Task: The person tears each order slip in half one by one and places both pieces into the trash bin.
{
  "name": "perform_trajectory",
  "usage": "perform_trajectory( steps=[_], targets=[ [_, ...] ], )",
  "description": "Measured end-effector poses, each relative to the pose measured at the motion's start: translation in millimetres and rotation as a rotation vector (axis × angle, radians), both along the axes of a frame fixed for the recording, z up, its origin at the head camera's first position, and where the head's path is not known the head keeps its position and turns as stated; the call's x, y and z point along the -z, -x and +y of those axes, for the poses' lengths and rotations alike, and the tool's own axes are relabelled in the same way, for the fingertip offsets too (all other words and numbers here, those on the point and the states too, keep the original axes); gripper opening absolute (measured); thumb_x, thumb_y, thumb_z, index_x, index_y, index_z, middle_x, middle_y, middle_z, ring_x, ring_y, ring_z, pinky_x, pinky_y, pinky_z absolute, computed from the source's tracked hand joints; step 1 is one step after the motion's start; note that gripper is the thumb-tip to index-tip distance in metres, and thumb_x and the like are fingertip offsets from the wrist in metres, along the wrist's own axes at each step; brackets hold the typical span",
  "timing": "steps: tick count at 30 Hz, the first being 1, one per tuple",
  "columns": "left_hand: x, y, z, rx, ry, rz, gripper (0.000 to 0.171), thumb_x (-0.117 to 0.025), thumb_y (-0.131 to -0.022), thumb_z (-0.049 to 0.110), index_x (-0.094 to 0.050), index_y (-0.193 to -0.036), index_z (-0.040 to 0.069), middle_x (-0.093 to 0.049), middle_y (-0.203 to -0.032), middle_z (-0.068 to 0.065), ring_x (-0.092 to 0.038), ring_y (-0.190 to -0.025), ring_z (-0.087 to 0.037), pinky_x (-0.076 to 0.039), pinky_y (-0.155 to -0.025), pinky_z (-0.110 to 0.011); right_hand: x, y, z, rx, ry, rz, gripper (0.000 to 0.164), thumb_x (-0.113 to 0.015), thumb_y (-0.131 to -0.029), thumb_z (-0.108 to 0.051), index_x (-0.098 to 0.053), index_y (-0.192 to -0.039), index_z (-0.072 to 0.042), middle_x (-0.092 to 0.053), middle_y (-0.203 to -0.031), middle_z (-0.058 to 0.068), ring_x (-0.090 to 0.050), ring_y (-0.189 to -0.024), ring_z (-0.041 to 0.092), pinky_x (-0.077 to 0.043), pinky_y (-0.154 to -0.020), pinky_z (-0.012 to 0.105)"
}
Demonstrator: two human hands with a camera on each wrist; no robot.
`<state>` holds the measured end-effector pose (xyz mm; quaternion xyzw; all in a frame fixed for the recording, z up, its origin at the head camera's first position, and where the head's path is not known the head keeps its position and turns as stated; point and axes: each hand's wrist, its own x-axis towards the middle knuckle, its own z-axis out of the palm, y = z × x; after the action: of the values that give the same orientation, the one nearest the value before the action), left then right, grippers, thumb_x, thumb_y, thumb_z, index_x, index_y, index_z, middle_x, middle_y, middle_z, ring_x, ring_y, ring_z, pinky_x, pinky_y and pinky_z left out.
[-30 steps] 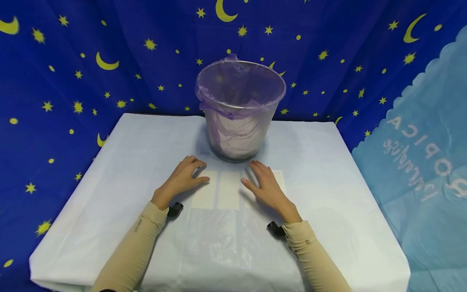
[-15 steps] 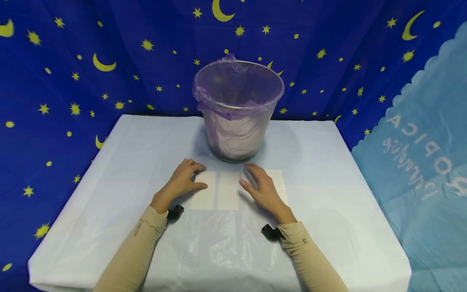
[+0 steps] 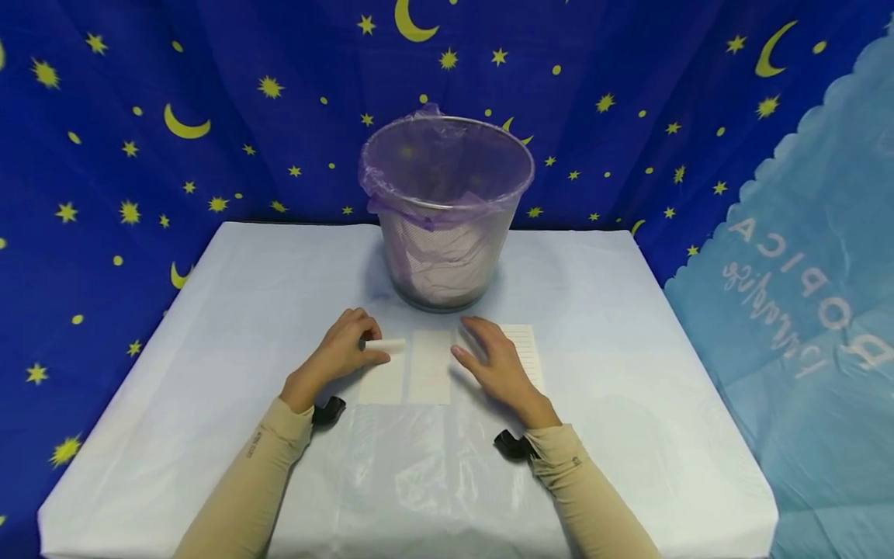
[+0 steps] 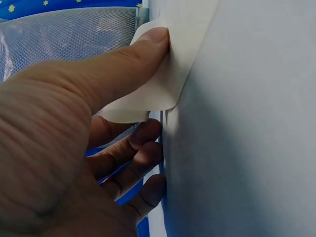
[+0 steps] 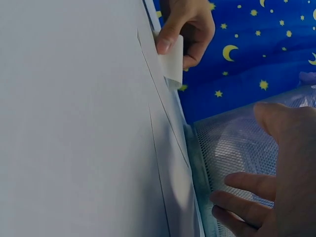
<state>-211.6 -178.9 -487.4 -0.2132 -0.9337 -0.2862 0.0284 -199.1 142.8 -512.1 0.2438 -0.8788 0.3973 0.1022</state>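
Observation:
Two cream strips of paper lie side by side on the table, a left strip (image 3: 380,386) and a middle strip (image 3: 429,373). My left hand (image 3: 338,351) pinches the far end of the left strip, which curls up off the table. In the left wrist view its thumb (image 4: 131,61) presses on the curled paper (image 4: 148,94), and the index finger is partly hidden behind it. My right hand (image 3: 499,369) hovers with spread fingers between the middle strip and a lined sheet (image 3: 522,345), which it partly covers. Nothing is in that hand.
A mesh wastebasket (image 3: 447,256) lined with a purple bag (image 3: 412,194) stands at the back middle, just beyond the papers. White cloth covers the table (image 3: 628,373). Behind hangs a blue curtain (image 3: 230,46) with moons and stars, and a light blue cloth (image 3: 824,404) hangs at right.
My left hand has closed on the left strip and its far end has folded up toward me. The right hand has shifted slightly left, still empty.

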Motion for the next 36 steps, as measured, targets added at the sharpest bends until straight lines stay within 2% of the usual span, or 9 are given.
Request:
perform_trajectory(
  steps=[3, 10, 14, 17, 23, 27, 32, 36],
  targets=[
    [2.3, 0.1, -1, -0.011, -0.017, -0.001, 0.037, -0.095, -0.079, 0.029, -0.066, -0.089, 0.008, -0.057, -0.093, -0.005, -0.050, -0.094, -0.026, -0.042, -0.083, -0.041, -0.3, -0.7, 0, -0.003, 0.001, -0.009, 0.060, -0.073, -0.099, -0.033, -0.057, -0.148, -0.003, -0.058, -0.151, 0.017, -0.050, -0.144, 0.036, -0.038, -0.121, 0.055],
    [3.5, 0.8, 0, -0.021, -0.032, -0.027, 0.045, -0.094, -0.080, 0.027, -0.065, -0.101, -0.001, -0.052, -0.087, -0.006, -0.047, -0.088, -0.025, -0.039, -0.076, -0.039, 0.8, -1.8, 2, 0.004, -0.010, -0.038, 0.057, -0.072, -0.100, -0.034, -0.058, -0.147, -0.004, -0.059, -0.151, 0.015, -0.050, -0.145, 0.034, -0.037, -0.122, 0.052],
    [5.7, 2.7, -3, -0.035, -0.107, -0.054, 0.033, -0.089, -0.086, 0.024, -0.062, -0.089, 0.004, -0.048, -0.080, -0.004, -0.042, -0.080, -0.021, -0.035, -0.071, -0.035, 1.8, -1.6, 3, 0.005, -0.010, -0.048, 0.056, -0.071, -0.100, -0.036, -0.060, -0.146, -0.005, -0.059, -0.150, 0.015, -0.050, -0.145, 0.033, -0.037, -0.122, 0.050],
    [6.6, 4.0, -6, -0.066, -0.178, -0.051, 0.031, -0.086, -0.090, 0.021, -0.059, -0.081, 0.008, -0.047, -0.076, -0.002, -0.042, -0.074, -0.018, -0.035, -0.068, -0.033, 2.0, -1.3, 3, 0.003, -0.003, -0.044, 0.055, -0.071, -0.100, -0.035, -0.061, -0.145, -0.005, -0.060, -0.149, 0.017, -0.051, -0.144, 0.034, -0.038, -0.122, 0.051],
    [0.4, 3.9, -9, -0.119, -0.357, -0.042, 0.026, -0.083, -0.092, 0.016, -0.062, -0.080, 0.006, -0.051, -0.073, -0.004, -0.046, -0.068, -0.018, -0.039, -0.064, -0.028, 0.6, 0.2, 1, -0.005, 0.014, -0.034, 0.052, -0.072, -0.100, -0.033, -0.064, -0.141, -0.003, -0.061, -0.146, 0.021, -0.054, -0.142, 0.035, -0.040, -0.120, 0.053],
    [-6.2, 1.9, -10, -0.171, -0.518, -0.111, 0.025, -0.081, -0.096, 0.020, -0.068, -0.082, 0.004, -0.053, -0.071, -0.002, -0.045, -0.065, -0.014, -0.038, -0.059, -0.025, -1.5, 0.3, 0, -0.005, 0.026, -0.042, 0.048, -0.072, -0.100, -0.034, -0.066, -0.138, -0.004, -0.063, -0.144, 0.020, -0.055, -0.141, 0.034, -0.041, -0.119, 0.051],
    [-10.3, 0.4, -9, -0.253, -0.722, -0.199, 0.033, -0.080, -0.097, 0.023, -0.065, -0.081, -0.002, -0.052, -0.064, 0.006, -0.045, -0.060, -0.008, -0.037, -0.053, -0.022, -3.4, -1.1, -1, -0.016, 0.061, -0.071, 0.042, -0.071, -0.101, -0.033, -0.070, -0.134, -0.007, -0.069, -0.138, 0.010, -0.059, -0.138, 0.028, -0.043, -0.119, 0.047],
    [-9.4, -0.4, -3, -0.251, -0.918, -0.250, 0.030, -0.080, -0.096, 0.016, -0.065, -0.087, -0.008, -0.057, -0.062, 0.005, -0.051, -0.057, -0.007, -0.042, -0.052, -0.021, -2.6, -2.6, -1, -0.021, 0.099, -0.100, 0.034, -0.070, -0.103, -0.033, -0.073, -0.129, -0.012, -0.074, -0.129, 0.001, -0.064, -0.131, 0.022, -0.046, -0.115, 0.044]
  ],
)
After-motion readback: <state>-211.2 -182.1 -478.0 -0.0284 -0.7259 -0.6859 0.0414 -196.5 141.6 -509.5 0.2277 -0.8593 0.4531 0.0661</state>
